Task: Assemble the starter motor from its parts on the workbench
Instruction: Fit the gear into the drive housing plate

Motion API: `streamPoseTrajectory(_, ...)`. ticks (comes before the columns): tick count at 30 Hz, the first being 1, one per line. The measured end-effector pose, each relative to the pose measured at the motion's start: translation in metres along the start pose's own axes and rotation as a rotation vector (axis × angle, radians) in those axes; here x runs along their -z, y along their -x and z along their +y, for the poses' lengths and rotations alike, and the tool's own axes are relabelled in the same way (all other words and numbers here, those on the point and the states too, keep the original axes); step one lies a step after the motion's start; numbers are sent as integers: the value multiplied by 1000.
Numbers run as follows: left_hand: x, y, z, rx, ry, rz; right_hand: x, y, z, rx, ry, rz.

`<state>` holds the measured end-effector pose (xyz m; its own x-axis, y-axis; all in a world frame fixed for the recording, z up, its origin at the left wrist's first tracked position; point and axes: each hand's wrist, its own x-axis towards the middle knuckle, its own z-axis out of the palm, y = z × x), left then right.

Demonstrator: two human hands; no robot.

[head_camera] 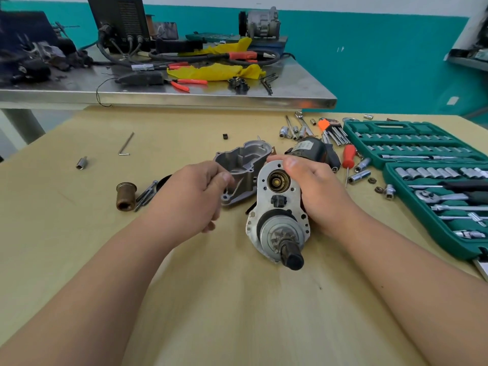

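Starter motor (280, 228); case (375, 126): sockets (427, 172), maybe bits (412, 148)

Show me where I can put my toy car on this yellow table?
Best spot: the bare wood in front of the starter motor, at the near edge. Also between the bent hex key and the grey housing. Too crowded right, by the socket set.

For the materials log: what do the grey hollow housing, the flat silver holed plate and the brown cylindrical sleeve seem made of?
The grey hollow housing: likely cast aluminium, matte with moulded ribs. The flat silver holed plate, gripped by the right hand: stamped metal, probably steel or aluminium, dull sheen. The brown cylindrical sleeve: metal, rusty or bronze-toned; cannot tell which.
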<state>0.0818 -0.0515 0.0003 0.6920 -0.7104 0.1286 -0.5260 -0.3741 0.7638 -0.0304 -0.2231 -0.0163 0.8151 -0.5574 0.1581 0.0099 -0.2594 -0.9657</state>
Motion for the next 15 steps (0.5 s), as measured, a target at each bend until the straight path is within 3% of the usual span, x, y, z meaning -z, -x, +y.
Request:
streamPoseTrajectory(6, 50, -3, -25, 255, -130, -23, 1, 1, 0, 6, 48, 26)
streamPoseTrajectory(15, 32, 9, -28, -7, -505, -76, -4, 0, -4, 5, 121, 53)
